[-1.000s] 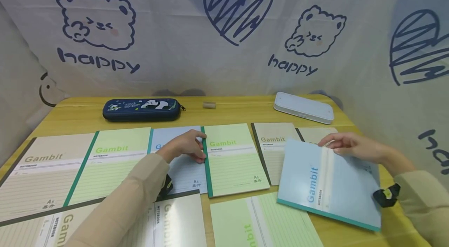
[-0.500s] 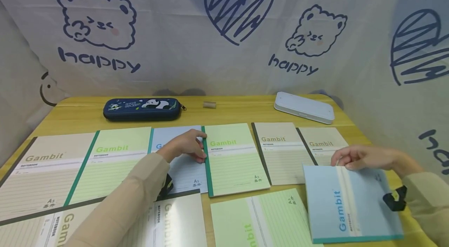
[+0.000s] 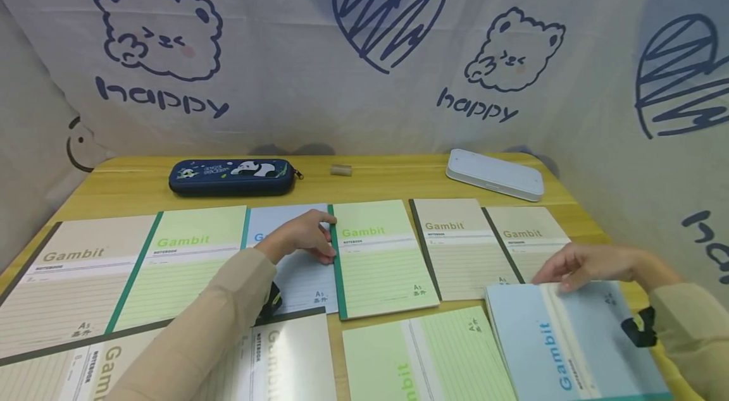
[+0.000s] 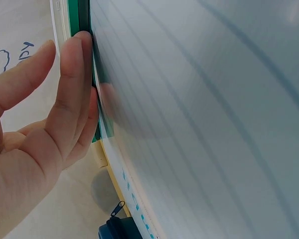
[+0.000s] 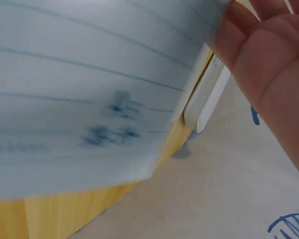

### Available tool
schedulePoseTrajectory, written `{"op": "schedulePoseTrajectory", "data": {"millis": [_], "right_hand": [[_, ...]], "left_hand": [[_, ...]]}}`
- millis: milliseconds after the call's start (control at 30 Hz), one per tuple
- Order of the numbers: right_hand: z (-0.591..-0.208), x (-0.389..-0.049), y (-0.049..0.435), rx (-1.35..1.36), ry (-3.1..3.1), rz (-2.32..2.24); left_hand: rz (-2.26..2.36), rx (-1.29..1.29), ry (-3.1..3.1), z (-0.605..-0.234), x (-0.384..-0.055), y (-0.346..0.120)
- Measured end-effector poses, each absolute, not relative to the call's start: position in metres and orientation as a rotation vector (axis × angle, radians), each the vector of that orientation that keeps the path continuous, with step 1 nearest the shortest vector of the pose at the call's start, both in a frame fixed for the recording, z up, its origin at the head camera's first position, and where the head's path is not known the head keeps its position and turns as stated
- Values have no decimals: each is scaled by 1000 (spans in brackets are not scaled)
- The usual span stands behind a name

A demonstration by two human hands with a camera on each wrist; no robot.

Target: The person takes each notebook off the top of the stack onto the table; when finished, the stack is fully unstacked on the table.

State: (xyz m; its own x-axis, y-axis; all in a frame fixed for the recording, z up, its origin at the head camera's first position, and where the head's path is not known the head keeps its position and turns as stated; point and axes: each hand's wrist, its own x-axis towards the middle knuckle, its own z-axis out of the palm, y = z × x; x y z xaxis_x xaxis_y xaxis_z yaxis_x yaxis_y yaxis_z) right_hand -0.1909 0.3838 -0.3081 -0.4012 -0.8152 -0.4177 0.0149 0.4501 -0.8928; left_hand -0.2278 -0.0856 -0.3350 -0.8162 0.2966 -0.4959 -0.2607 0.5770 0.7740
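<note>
My right hand (image 3: pixel 598 265) pinches the far edge of a light blue notebook (image 3: pixel 615 338), thumb on its cover and fingers behind. The notebook lies sideways at the front right, its teal spine toward me. In the right wrist view its cover (image 5: pixel 89 74) is blurred, and most of the fingers are out of frame. My left hand (image 3: pixel 304 233) is over another blue notebook (image 3: pixel 304 277), its fingertips touching the green spine of a green notebook (image 3: pixel 381 262). The left wrist view shows these fingers (image 4: pixel 70 94) nearly straight against that edge.
Beige notebooks (image 3: pixel 452 262) and a green one (image 3: pixel 193 249) fill out the back row. A sideways green notebook (image 3: pixel 433 357) and beige ones (image 3: pixel 290 357) lie in front. Behind stand a navy panda pencil case (image 3: pixel 230 178), a small tan cylinder (image 3: pixel 341 170) and a white case (image 3: pixel 494 174).
My right hand has carried the light blue notebook right and toward me, uncovering the beige notebooks and part of the sideways green one. The left hand has stayed put.
</note>
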Motion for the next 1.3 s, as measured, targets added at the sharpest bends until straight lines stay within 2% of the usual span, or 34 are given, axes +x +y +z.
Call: {"op": "schedulePoseTrajectory", "data": {"millis": [267,767,1300], "right_hand": [[-300,-192,378,-797,1762,-1055],[-296,-200,356,-700,2122,-1048],[-301,-210,303,-498,2319,-1217]], "left_hand": [[1231,30,2210,-336,-228,-86],[1237,25,2200,-335,-228,-86],[1233,16,2198,-334,-227,-86]]}}
